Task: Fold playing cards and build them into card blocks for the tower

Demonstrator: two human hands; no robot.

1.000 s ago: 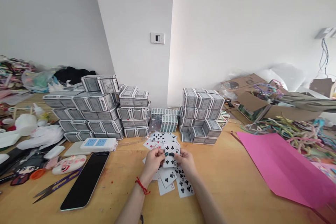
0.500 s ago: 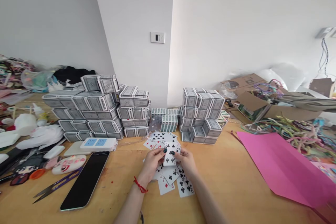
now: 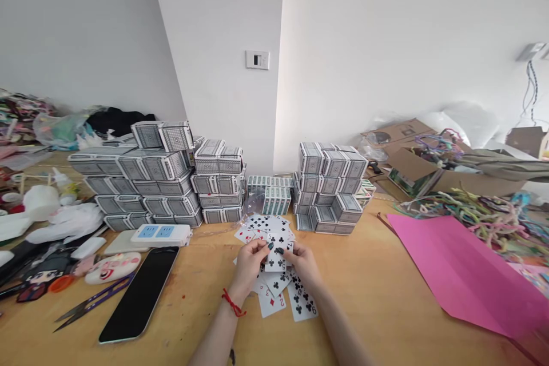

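Note:
Both hands meet above a loose spread of playing cards (image 3: 273, 303) on the wooden table. My left hand (image 3: 249, 263) pinches the left edge of a five of clubs (image 3: 275, 263), its thumb on the card's face. My right hand (image 3: 305, 263) is closed on the right side, thumb over the five, with a seven peeking out behind it. More face-up cards (image 3: 262, 223) lie just beyond the fingers, black and red suits mixed. How many cards are held together cannot be made out.
Stacked card decks (image 3: 146, 183) stand at the back left, with another stack (image 3: 330, 183) right of centre. A phone (image 3: 139, 294), scissors (image 3: 92, 303) and a white power socket block (image 3: 160, 235) lie left. Pink paper (image 3: 467, 274) and tangled yarn (image 3: 467, 211) cover the right.
The held five of clubs has shifted slightly left and tilted a little, both hands moving with it. The cards on the table look the same.

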